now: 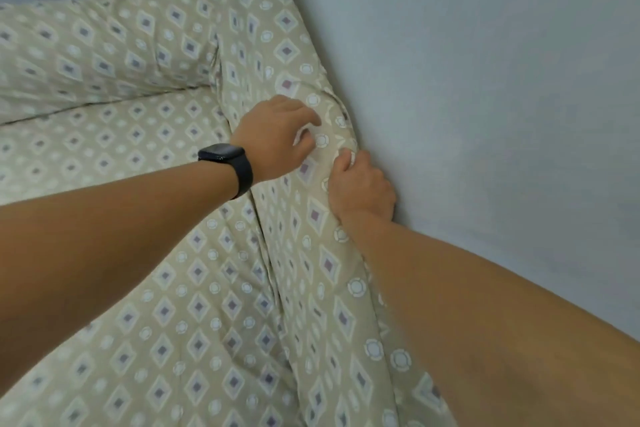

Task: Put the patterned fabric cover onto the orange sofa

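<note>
Two bare forearms reach forward over a sofa draped in a beige patterned fabric cover [194, 315], printed with dark diamonds and pale rings. The left hand [273, 139] stretches in from the left with its wrist raised, a black smartwatch [227, 163] strapped on; its fingers curl downward and pinch a fold of the cover on top of the sofa's armrest. The watch face is dark and shows nothing readable. The right hand [360, 189] sits just beside that grip, on the side toward the wall, knuckles up, fingers clenched round the cover's edge where it rolls over the outside of the armrest. The two hands nearly touch. The cover spreads away from both grips across the seat, up the backrest and along the whole armrest; no orange upholstery shows. A plain grey wall [485, 80] stands right against the armrest, just beyond the right hand. No labels or writing can be read anywhere.
</note>
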{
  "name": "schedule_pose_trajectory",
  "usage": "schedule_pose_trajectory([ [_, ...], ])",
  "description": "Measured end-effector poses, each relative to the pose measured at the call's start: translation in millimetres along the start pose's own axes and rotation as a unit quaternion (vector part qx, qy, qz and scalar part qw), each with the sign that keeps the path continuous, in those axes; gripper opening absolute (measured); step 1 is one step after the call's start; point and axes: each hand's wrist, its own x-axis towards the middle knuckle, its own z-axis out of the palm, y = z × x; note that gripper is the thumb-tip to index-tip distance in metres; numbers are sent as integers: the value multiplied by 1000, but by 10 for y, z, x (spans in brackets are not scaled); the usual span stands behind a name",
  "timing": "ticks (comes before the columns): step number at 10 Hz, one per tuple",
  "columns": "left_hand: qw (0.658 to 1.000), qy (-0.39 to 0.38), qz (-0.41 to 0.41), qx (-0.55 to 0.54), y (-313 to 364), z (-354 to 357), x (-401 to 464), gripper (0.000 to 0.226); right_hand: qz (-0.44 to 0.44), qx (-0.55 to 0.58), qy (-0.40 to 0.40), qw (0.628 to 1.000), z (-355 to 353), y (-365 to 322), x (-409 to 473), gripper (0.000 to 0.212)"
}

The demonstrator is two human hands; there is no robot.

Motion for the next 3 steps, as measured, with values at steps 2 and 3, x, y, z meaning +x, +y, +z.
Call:
schedule_pose_trajectory([
  [2, 994, -102, -35, 17, 502, -553, -861, 27, 31, -3, -268, 963, -690, 329, -446, 70],
  [3, 985, -170, 7, 22, 919, -1019, -1031, 25, -17, -54, -205, 977, -1053, 628, -987, 45],
])
